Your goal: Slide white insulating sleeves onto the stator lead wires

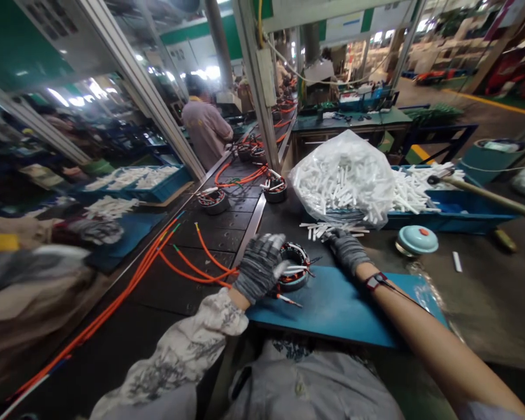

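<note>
A motor stator (294, 282), ring-shaped with black, red and white windings, rests on a blue mat (332, 309). My left hand (259, 267), in a grey striped glove, grips its left side, the thumb beside the white sleeves on its leads. Orange cables (201, 277) run leftward from under this hand. My right hand (346, 249), gloved alike and wearing a wrist strap (375, 280), reaches beyond the mat. Its fingertips are together on a small pile of white tubes (317, 230); the exact grip is partly hidden.
Behind the pile stands a clear bag of white tubes (343, 175), beside a blue bin (459, 214). A light-blue round container (417, 240) sits at right. More stators (213, 200) line the conveyor (227, 233). A co-worker's gloved hand (98, 231) is at left.
</note>
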`<act>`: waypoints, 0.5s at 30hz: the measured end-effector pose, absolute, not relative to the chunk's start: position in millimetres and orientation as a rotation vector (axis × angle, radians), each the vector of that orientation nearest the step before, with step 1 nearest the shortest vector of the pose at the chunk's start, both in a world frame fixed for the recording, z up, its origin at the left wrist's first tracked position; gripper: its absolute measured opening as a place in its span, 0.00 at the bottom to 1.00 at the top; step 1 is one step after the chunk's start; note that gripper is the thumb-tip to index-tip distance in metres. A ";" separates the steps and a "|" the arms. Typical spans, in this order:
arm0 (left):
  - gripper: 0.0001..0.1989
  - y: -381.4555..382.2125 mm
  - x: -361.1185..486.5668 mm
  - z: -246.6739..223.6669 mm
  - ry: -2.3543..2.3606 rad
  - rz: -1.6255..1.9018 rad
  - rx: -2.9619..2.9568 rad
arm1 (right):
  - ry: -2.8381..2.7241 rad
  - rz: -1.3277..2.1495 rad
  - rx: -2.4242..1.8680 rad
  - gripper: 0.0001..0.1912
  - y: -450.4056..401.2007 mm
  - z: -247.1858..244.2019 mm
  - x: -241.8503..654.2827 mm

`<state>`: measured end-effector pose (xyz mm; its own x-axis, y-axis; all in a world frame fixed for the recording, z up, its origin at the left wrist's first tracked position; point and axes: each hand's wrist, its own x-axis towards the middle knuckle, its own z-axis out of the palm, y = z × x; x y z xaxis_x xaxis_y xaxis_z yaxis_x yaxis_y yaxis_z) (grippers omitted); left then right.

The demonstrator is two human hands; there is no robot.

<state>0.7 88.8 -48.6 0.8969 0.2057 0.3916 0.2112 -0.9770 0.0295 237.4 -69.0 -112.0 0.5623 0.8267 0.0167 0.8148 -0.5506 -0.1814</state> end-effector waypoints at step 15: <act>0.15 63.5 16.1 -67.7 -0.175 -0.324 -3.265 | -1.151 0.030 -2.707 0.16 -98.7 -109.7 256.0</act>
